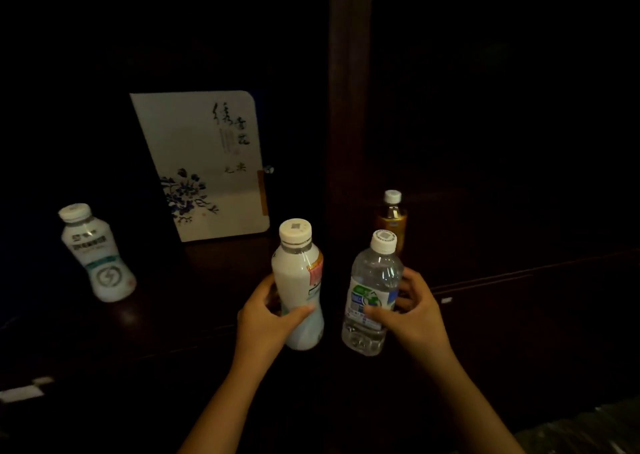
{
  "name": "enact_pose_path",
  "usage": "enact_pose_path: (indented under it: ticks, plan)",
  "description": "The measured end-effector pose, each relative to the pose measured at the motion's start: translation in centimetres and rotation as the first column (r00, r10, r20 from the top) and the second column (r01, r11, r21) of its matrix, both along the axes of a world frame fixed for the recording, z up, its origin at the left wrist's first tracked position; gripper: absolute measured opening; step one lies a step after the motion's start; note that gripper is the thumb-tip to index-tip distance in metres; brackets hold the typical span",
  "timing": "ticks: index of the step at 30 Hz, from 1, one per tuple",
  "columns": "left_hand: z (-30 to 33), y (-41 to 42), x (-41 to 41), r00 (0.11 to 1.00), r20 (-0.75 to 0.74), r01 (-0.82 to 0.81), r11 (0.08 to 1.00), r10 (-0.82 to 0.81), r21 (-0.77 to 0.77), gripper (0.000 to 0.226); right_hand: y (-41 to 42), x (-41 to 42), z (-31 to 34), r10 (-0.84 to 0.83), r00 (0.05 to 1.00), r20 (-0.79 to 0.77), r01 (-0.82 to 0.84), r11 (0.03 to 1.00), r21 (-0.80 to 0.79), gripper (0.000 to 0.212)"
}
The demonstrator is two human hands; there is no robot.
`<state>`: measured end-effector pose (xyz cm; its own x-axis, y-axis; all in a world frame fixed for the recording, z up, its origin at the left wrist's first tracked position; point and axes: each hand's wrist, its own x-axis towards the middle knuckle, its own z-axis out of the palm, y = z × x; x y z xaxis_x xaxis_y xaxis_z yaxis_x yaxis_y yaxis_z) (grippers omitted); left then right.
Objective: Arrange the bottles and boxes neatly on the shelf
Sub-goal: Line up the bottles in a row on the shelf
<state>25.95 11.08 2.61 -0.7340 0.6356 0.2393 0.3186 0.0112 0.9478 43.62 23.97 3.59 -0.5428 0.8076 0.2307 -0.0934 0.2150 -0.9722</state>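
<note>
- Your left hand (266, 315) is wrapped around the lower body of the white milk drink bottle (299, 283), thumb across the front and fingers curled behind; it stands upright in your grip.
- Your right hand (412, 309) is closed the same way on the clear water bottle (372, 294), thumb over its green and blue label, fingers around the far side.
- Both bottles sit just beside each other, near the front edge of the dark wooden shelf (207, 318); whether their bases rest on the board or hang just above it, you cannot tell in this light.
- Judging by the layout, you are midway: two bottles are in hand and not yet placed in a row.
- Behind the water bottle stands an amber tea bottle (392, 219), close to the upright wooden post (349, 107).
- Well apart to the left stands a second white bottle (98, 256), alone, likely needing to join the others.
- At the back, a white box with blue flower print (201, 166) leans tilted; it probably wants straightening.
- Watch the post: it splits the shelf and narrows your room to line things up.
</note>
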Motion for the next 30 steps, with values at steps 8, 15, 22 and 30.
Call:
enact_pose_path:
  ticks: [8, 15, 22, 30]
  plan:
    - [0.7, 8.7, 14.1, 0.999, 0.051, -0.008, 1.000, 0.007, 0.023, 0.060, 9.1, 12.6, 0.4, -0.006, 0.996, 0.091, 0.000, 0.998, 0.062, 0.066]
    - [1.2, 16.2, 17.9, 1.000, 0.025, -0.005, 1.000, 0.005, 0.001, 0.061, 15.8, 15.8, 0.2, -0.059, 0.992, 0.109, 0.052, 0.996, 0.066, 0.067]
    - [1.1, 23.2, 17.6, 1.000, 0.011, -0.013, 0.999, 0.013, -0.043, 0.068, 22.4, 15.9, 1.4, -0.115, 0.988, 0.101, 0.105, 0.990, 0.096, 0.067]
    - [0.1, 30.2, 16.7, 0.997, -0.019, -0.081, 0.995, 0.080, -0.066, 0.067, 30.0, 12.9, 0.3, -0.042, 0.996, 0.079, 0.036, 0.997, 0.071, 0.067]
